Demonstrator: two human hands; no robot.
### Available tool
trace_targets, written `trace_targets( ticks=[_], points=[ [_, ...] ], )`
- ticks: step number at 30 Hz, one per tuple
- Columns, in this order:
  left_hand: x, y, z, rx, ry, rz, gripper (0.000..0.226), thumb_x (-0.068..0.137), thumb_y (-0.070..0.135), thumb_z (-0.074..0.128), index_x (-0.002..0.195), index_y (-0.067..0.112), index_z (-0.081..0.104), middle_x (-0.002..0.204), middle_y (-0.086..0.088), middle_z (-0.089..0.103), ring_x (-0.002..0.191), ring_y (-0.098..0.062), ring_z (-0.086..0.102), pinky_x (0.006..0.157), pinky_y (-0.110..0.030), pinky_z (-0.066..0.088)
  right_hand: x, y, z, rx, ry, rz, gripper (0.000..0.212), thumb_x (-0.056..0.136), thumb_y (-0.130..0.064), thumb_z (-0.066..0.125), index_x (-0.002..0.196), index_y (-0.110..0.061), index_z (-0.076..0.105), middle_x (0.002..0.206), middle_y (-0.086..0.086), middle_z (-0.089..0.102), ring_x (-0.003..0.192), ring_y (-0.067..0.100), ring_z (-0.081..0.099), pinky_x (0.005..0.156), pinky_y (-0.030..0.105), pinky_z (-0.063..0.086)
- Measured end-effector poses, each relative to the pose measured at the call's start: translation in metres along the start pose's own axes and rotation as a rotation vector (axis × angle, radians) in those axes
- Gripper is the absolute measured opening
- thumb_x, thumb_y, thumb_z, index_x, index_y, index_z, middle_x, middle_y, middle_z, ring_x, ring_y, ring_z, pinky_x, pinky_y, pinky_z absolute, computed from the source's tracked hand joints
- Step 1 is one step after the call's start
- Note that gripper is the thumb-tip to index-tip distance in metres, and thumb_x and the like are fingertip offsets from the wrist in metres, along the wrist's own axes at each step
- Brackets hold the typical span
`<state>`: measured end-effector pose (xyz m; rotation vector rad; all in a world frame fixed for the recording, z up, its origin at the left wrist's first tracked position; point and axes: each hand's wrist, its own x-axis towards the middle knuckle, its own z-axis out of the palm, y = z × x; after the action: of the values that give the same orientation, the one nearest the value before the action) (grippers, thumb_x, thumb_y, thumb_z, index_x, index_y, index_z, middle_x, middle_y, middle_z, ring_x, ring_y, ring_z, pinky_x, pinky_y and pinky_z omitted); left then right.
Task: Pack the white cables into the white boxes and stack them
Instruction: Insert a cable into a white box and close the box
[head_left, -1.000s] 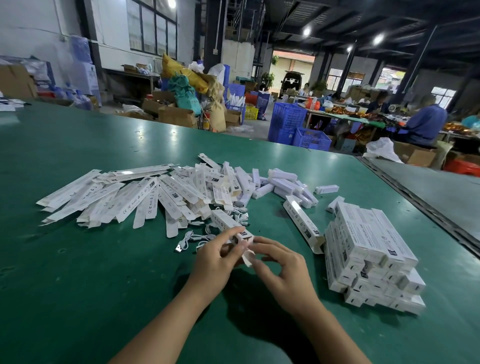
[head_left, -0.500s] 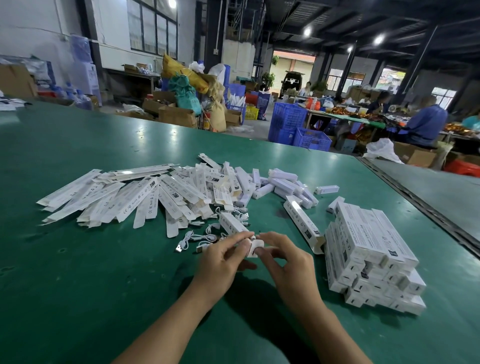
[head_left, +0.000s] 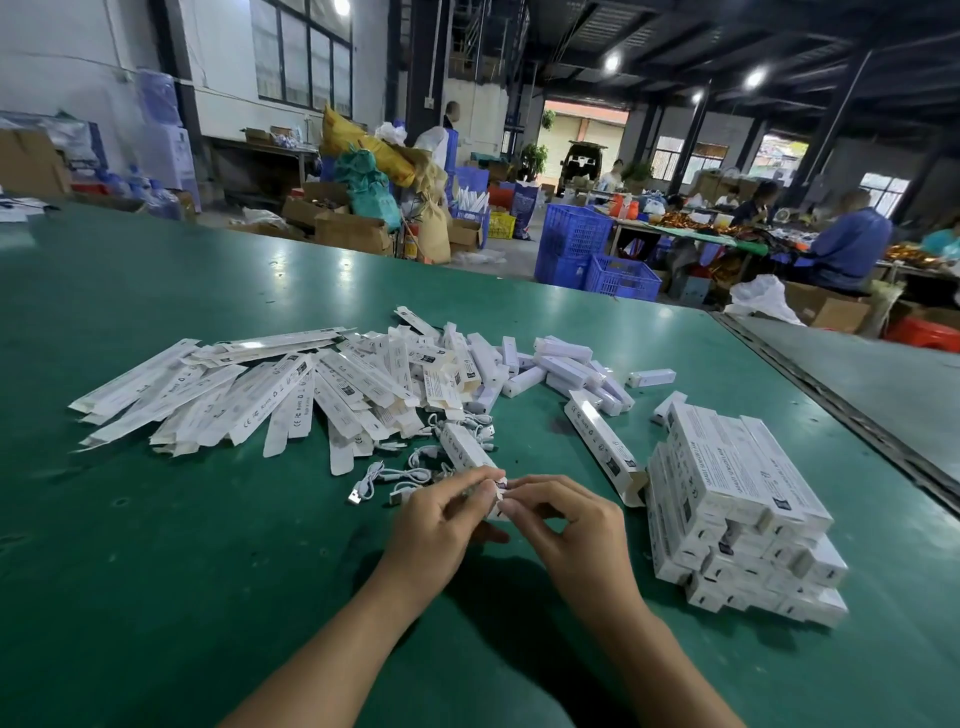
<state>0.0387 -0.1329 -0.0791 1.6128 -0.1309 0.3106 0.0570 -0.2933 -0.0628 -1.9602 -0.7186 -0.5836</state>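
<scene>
In the head view, one white box (head_left: 464, 446) is seen slanted on the green table (head_left: 156, 571), its near end taken up between both hands. The left hand (head_left: 441, 525) and the right hand (head_left: 571, 525) are brought together over that end. The left fingers (head_left: 467, 480) are curled and pinched on the box's sides, and the right fingertips (head_left: 514, 491) are pinched on the end flap. A second ago the flap was seen hanging open below the thumbs; now it is folded almost flush with the box mouth. Whether it is fully tucked, or a cable is inside, cannot be told. The closing step is judged to be nearly done, with this box due next for the stack.

The stack of packed boxes (head_left: 737, 493) is set just right of the hands, several layers high and unchanged. An open-ended box (head_left: 602, 447) is laid against its left side, between the hands and the stack, and could be knocked as the finished box is carried across. Loose white cables (head_left: 410, 475) are left just beyond the left hand, beside the held box. Flat unfolded boxes (head_left: 234, 395) are spread further left, so much packing is judged to remain.
</scene>
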Motion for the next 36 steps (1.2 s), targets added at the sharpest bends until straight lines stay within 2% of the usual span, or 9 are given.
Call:
trace_targets(
  ticks=[5,8,14,21,25,28,32,34,36],
  points=[
    [-0.003,0.002,0.0,-0.048,-0.087,0.002,0.02,0.086,0.041,0.067,0.103,0.036,0.075,0.093,0.004,0.078,0.081,-0.016,0.076,0.075,-0.022,0.058,0.0,-0.004,-0.001,0.066,0.023,0.083,0.011,0.076,-0.028,0.077,0.086,-0.024,0.072,0.08,-0.012,0.071,0.069,0.01,0.068,0.064,0.026,0.057],
    [-0.005,0.004,-0.001,-0.076,-0.103,0.019,0.019,0.083,0.041,0.074,0.101,0.038,0.076,0.091,-0.004,0.078,0.079,-0.02,0.077,0.073,-0.022,0.059,-0.002,-0.002,0.0,0.128,0.007,0.173,0.025,0.077,-0.017,0.081,0.087,-0.032,0.065,0.083,-0.009,0.07,0.068,0.013,0.068,0.063,0.028,0.057],
    [-0.005,0.011,0.001,-0.124,-0.084,0.095,0.007,0.087,0.033,0.072,0.091,0.036,0.077,0.088,0.003,0.078,0.083,-0.009,0.075,0.073,-0.014,0.055,-0.005,0.002,0.006,0.264,-0.024,0.253,0.019,0.081,-0.031,0.074,0.095,-0.022,0.064,0.069,-0.008,0.073,0.059,0.002,0.068,0.055,0.009,0.043],
    [-0.002,-0.001,0.003,0.04,-0.008,0.08,0.031,0.099,0.021,0.056,0.102,0.047,0.072,0.102,0.022,0.074,0.1,0.001,0.069,0.089,-0.016,0.052,-0.006,0.005,0.006,0.184,-0.037,0.283,0.017,0.087,-0.032,0.071,0.103,-0.034,0.066,0.095,-0.013,0.072,0.074,0.013,0.07,0.062,0.022,0.052],
    [-0.001,-0.004,0.0,0.127,0.017,0.066,0.034,0.1,0.015,0.057,0.104,0.047,0.069,0.1,0.032,0.071,0.097,0.008,0.067,0.083,-0.007,0.048,-0.005,0.003,0.005,0.136,-0.069,0.309,0.018,0.082,-0.038,0.075,0.099,-0.036,0.068,0.09,-0.018,0.07,0.058,0.009,0.058,0.054,0.022,0.047],
    [-0.002,-0.004,-0.001,0.163,-0.03,0.052,0.033,0.1,0.018,0.058,0.105,0.048,0.069,0.097,0.026,0.073,0.09,0.003,0.07,0.079,-0.01,0.051,-0.003,0.003,0.003,0.141,-0.059,0.347,0.013,0.08,-0.037,0.078,0.086,-0.03,0.069,0.083,-0.016,0.072,0.054,0.023,0.057,0.048,0.026,0.043],
    [-0.002,-0.006,0.001,0.176,-0.076,0.022,0.031,0.099,0.015,0.059,0.119,0.036,0.07,0.115,0.019,0.07,0.108,0.009,0.062,0.093,-0.009,0.046,-0.003,0.007,0.005,0.083,-0.018,0.382,0.013,0.078,-0.028,0.081,0.075,-0.025,0.069,0.069,-0.014,0.07,0.045,0.001,0.051,0.046,0.011,0.033],
    [-0.002,-0.006,0.002,0.193,-0.096,0.003,0.035,0.098,0.013,0.061,0.126,0.034,0.066,0.108,0.019,0.072,0.1,0.006,0.067,0.085,-0.008,0.048,-0.003,0.01,0.007,0.044,0.057,0.409,0.013,0.077,-0.02,0.081,0.073,-0.024,0.069,0.06,-0.014,0.065,0.047,0.0,0.051,0.047,0.01,0.036],
    [-0.003,-0.006,0.002,0.19,-0.112,-0.031,0.036,0.098,0.015,0.061,0.124,0.04,0.061,0.088,0.013,0.076,0.076,-0.006,0.073,0.068,-0.011,0.051,0.0,0.016,0.007,0.034,0.198,0.464,0.015,0.078,-0.01,0.078,0.074,-0.021,0.068,0.066,-0.014,0.067,0.054,-0.002,0.057,0.053,0.009,0.043]
  ],
)
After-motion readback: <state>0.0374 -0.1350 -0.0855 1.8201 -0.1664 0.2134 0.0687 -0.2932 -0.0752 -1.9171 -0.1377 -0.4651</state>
